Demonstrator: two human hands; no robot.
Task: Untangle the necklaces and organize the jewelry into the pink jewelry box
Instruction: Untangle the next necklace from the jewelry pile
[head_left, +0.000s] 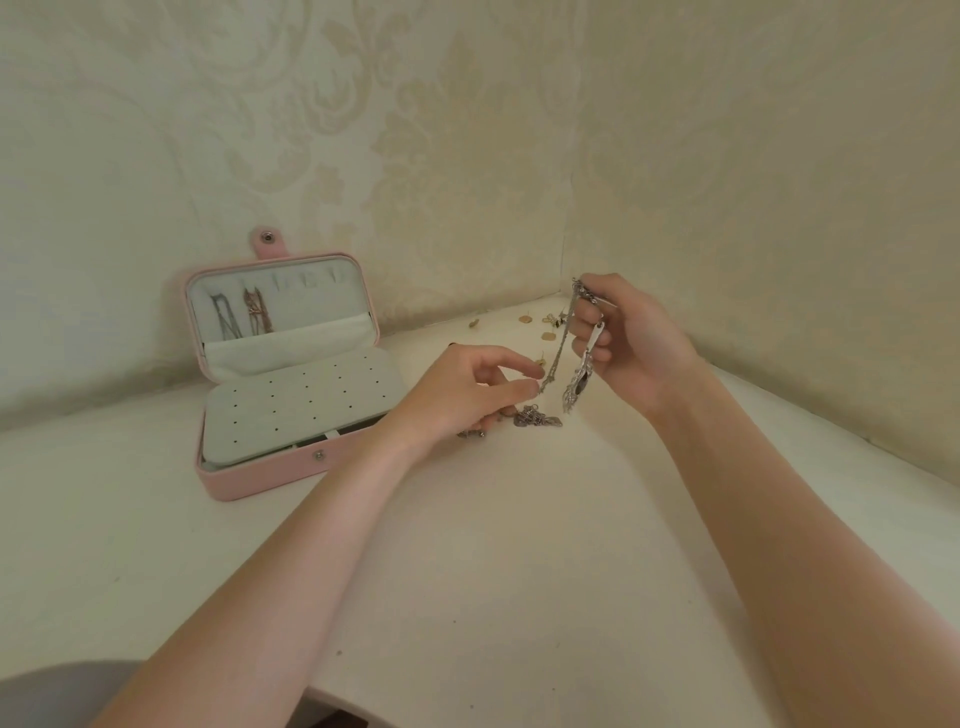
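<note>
Head view looks down over a white table (493, 571), and places here are given from the pink jewelry box (270, 467), which lies open at the left with its lid leaning back on the wall. Nearest, just right of the box, the left hand (457, 395) pinches a thin silver chain (556, 358) between thumb and forefinger, the other fingers loosely curled. Under that hand, on the table, lies a small tangled clump of chain (537, 418). Further right of the box and raised off the table, the right hand (628, 338) grips the upper end of the chain with curled fingers, and a long silver pendant (579, 382) with a dark stone hangs from it. The chain looks light, limp and fine, likely to knot or snap if yanked, so it is best held close to the snag and eased apart; the pendant is the heavy, rigid end and will swing. In the box, the perforated earring panel (296, 400) shows no earrings, while two necklaces (241, 312) already hang in the lid. Beyond the hands, toward the corner, small gold earrings (545, 327) lie scattered.
</note>
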